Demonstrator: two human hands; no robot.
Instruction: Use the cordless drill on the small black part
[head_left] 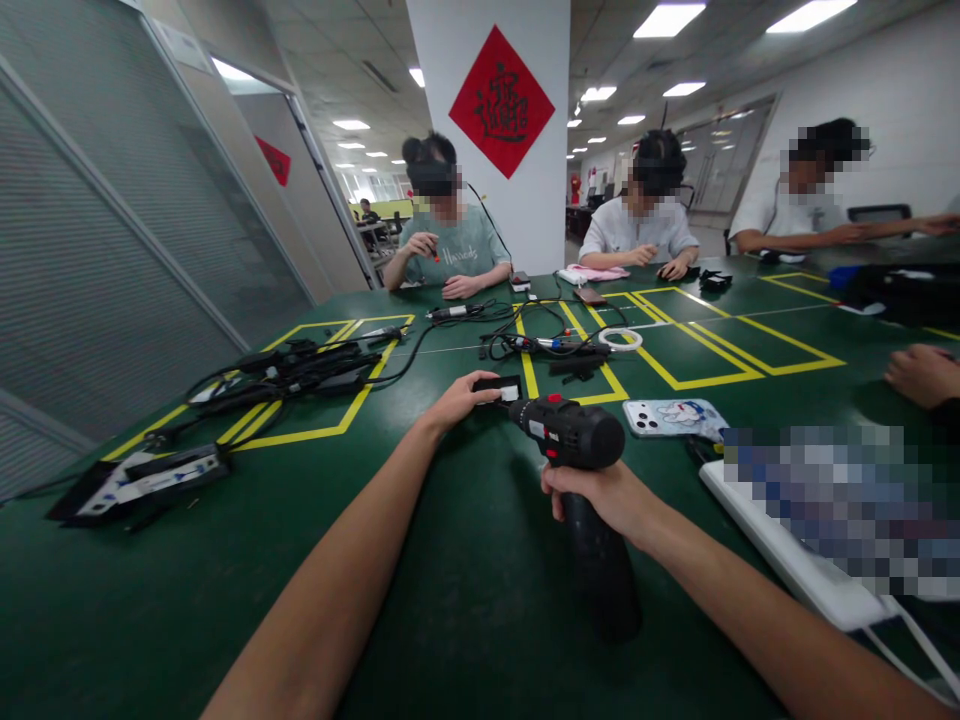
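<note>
Our left hand (459, 400) has its fingers on the left end of a small black box (489, 384), and we cannot tell if they pinch it or just press it. The box seems to sit on the table (262, 600), right at those fingertips. Next comes the drill (581, 435), its nose close by the box, with our right hand (600, 490) wrapped tight round its grip. The work looks partway along to us: box and drill are lined up, but the tip is too small to see if it touches, so the drill's part seems left. The table is green. Left of our left fingers lie black cords (300, 368); past the fingertips runs yellow tape (529, 370); right of our right fingers is a phone (671, 418). In the room, beyond our fingers, a red sign (501, 100) hangs on a white post (544, 40), and three people sit along the table's far side.
</note>
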